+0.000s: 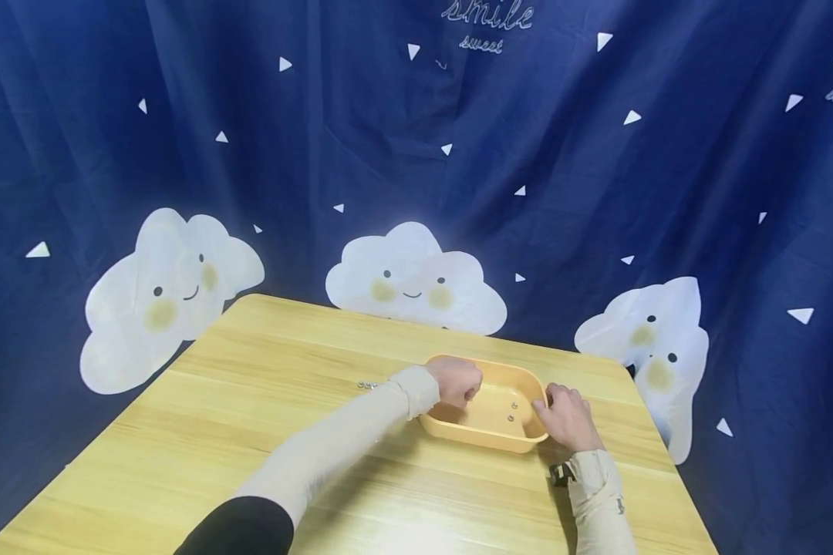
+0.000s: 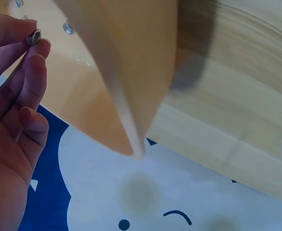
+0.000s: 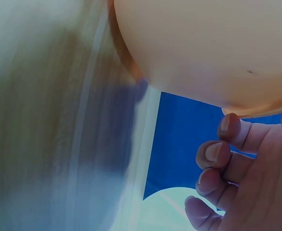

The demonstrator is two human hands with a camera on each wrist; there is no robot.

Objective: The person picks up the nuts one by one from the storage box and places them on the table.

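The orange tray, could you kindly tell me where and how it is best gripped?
Most likely by the rim at the end nearest the right hand, coming from the right, thumb over the edge and fingers outside: the orange tray stands upright and open-topped, and its raised wall offers an edge to pinch. The left hand reaches in at the opposite end.

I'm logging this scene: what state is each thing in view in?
Tray: upright, uncovered
Left hand: pinching a metal piece
Right hand: holding the tray's rim
Pieces inside: lying loose
Pieces outside: lying on the table
Curtain: hanging, creased
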